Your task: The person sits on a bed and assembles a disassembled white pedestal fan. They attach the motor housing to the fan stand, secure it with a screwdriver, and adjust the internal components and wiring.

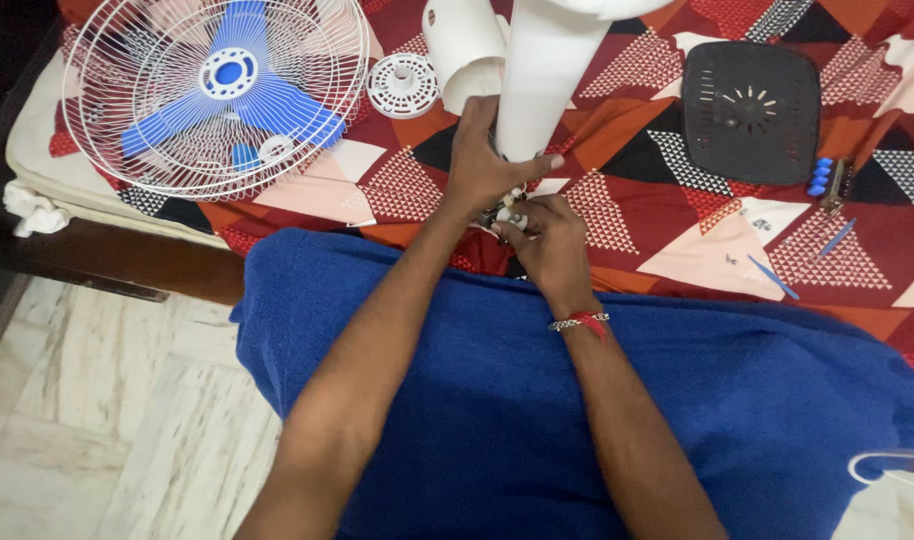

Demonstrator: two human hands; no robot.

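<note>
Near the front edge of the bed with the red, orange and white triangle-patterned cover [617,215], I had both hands on the white plastic fan column [547,80], which rose toward me from the bedcover. My left hand [487,165] was wrapped around the column's lower end, fingers closed on it with the thumb reaching across its face. My right hand [549,245] sat just below, fingers pinched together on small whitish and dark parts at the column's base; exactly what they gripped I could not tell, since my fingers covered it.

To do this well, I judged the left hand had to keep the column steady so the base would not twist, while the right worked the small fitting with fingertips only, close over the cover so anything that dropped would land where I could find it.

Toward the far left corner lay the white wire fan guard with the blue three-blade propeller [217,90] inside it, and beside that a small round white ribbed cap [404,85]. At the right side rested a dark square perforated plastic base plate [750,110], with blue-handled small tools [822,178] near the right edge. A blue towel [577,400] covered my lap.
</note>
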